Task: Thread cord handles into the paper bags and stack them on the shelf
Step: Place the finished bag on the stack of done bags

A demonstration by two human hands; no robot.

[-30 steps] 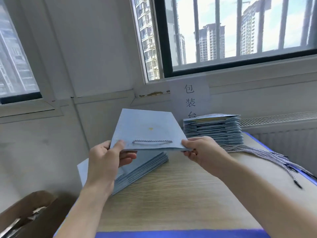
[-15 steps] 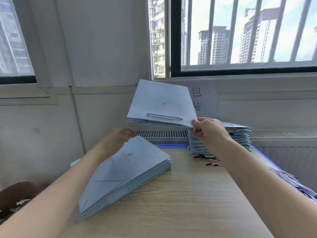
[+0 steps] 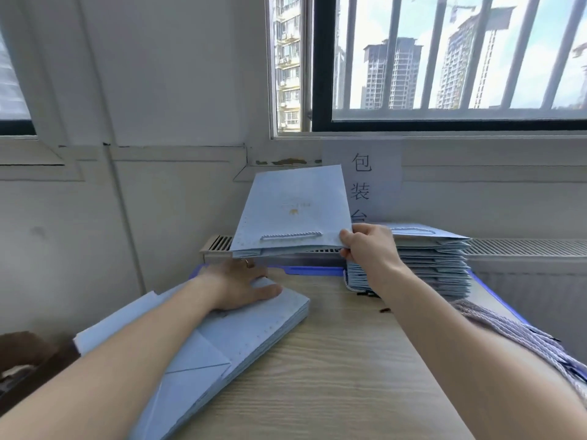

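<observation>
Right hand [image 3: 370, 252] pinches corded bag [image 3: 295, 208] — left hand [image 3: 239, 285], fingers straight, rests on stack [image 3: 254, 331].

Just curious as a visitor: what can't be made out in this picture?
Head view:
- Left hand: fingertips hidden behind the held paper bag.
- Gold print on that bag: too small to read.
- Cord bundle: cut off by the right edge.
- Brown object, lower left: cropped and blurred.
</observation>
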